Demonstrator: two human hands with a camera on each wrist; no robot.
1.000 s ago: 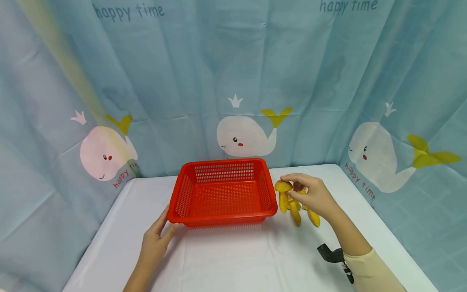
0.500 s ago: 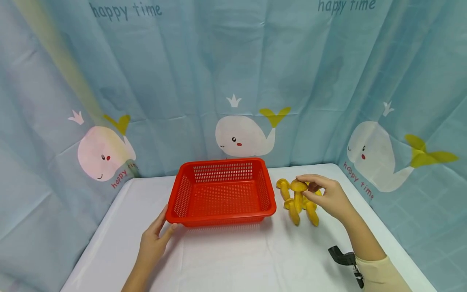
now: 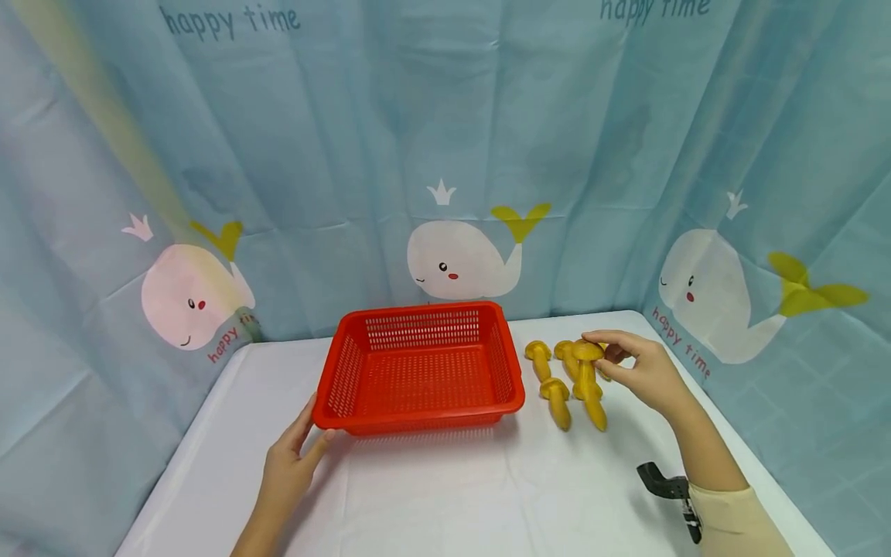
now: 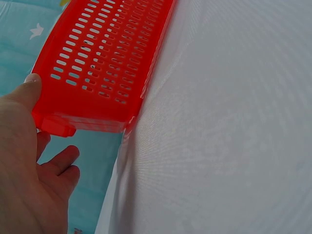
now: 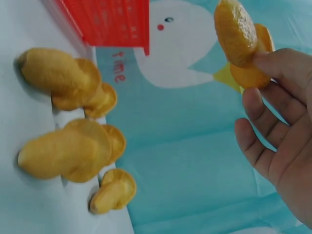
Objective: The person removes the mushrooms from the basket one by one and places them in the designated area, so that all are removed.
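A red plastic basket [image 3: 425, 379] with slotted walls stands on the white table. At its near-left corner my left hand [image 3: 287, 468] holds the rim, with the thumb [image 4: 33, 83] in front and fingers below the edge in the left wrist view. To the right of the basket, my right hand [image 3: 643, 371] pinches a yellow mushroom [image 5: 236, 34] by its cap, the stem pointing down in the head view. This mushroom hangs over several other yellow mushrooms [image 3: 557, 404] lying on the table, and it partly hides some of them.
A blue curtain [image 3: 334, 193] printed with whales rises behind and at both sides of the white table [image 3: 425, 487]. A black strap piece [image 3: 661, 483] sticks out by the right sleeve [image 3: 731, 522].
My right hand has carried the mushroom rightward, from beside the basket's right rim to over the right-hand mushrooms. My left hand stays at the basket's corner.
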